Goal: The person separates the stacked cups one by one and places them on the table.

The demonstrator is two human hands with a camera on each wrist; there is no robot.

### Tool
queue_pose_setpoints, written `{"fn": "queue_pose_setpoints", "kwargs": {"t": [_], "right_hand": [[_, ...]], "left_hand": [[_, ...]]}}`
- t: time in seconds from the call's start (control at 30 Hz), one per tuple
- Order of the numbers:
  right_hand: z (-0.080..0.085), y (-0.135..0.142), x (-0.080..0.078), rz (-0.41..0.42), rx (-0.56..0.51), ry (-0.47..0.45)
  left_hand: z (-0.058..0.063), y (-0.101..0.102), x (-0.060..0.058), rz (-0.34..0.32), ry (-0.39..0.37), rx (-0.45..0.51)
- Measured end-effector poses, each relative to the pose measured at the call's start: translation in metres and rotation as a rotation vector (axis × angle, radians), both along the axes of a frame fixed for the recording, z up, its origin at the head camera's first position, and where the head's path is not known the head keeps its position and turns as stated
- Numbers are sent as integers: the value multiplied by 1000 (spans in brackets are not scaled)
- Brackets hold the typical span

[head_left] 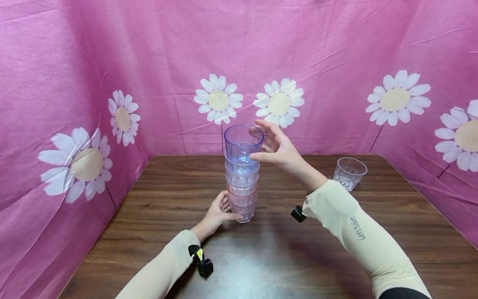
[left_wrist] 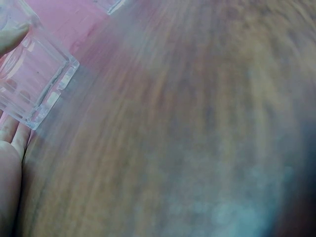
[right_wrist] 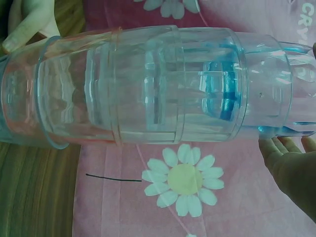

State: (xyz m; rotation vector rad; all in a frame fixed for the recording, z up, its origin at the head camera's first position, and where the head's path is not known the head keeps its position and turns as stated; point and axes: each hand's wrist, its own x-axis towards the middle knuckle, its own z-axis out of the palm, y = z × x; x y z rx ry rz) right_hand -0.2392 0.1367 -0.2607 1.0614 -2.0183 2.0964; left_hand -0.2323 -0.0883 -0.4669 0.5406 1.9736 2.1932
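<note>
Looking at the desk (head_left: 179,182), we find a stack of transparent tumblers (head_left: 242,182) standing upright near its middle. They are nested, so each upper tumbler sits partly inside the one below it. The blue-tinted tumbler (head_left: 243,135) is on top, a reddish rim shows lower down, and the bottom tumbler (head_left: 246,216) is clear with a thick base. Well apart, to the right, we see a single clear tumbler (head_left: 351,171), mouth up; the right sleeve (head_left: 354,224) hides part of it, and we cannot tell what is inside. The left hand (head_left: 216,212) grasps the foot of the stack, with its thumb on the near side. The right hand (head_left: 280,148) is curved half open around the blue-tinted tumbler, holding it between thumb and fingers.
</note>
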Motion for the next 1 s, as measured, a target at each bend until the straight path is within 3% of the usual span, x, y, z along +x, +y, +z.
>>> {"fn": "queue_pose_setpoints", "kwargs": {"t": [0.6, 1.0], "right_hand": [[5, -6, -4, -30, 88, -35], [6, -6, -4, -43, 42, -30]], "left_hand": [[0, 0, 0, 12, -9, 3], [0, 0, 1, 8, -2, 4]]}}
